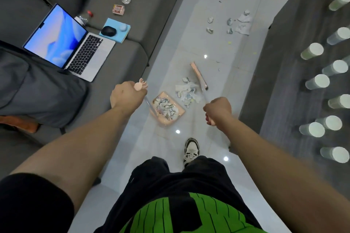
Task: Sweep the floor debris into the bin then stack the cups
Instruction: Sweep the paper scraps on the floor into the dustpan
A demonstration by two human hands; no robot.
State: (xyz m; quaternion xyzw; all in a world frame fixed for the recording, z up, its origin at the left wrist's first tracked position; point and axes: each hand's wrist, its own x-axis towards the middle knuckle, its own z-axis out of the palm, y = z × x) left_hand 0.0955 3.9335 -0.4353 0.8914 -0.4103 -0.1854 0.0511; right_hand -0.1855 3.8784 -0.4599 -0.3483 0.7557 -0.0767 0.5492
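Debris (pixel 186 91) sits between broom (pixel 198 75) and half-full dustpan (pixel 166 108). Left hand (pixel 126 96) grips the dustpan handle, right hand (pixel 217 109) the broom. Sweeping step; next, push this pile in.

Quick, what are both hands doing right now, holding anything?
Left hand: closed, gripping the dustpan handle.
Right hand: closed, gripping the broom handle.

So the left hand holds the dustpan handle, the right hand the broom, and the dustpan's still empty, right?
Not quite. The head view shows the dustpan already holds paper scraps. The rest stands: left hand holds the dustpan handle, right hand the broom.
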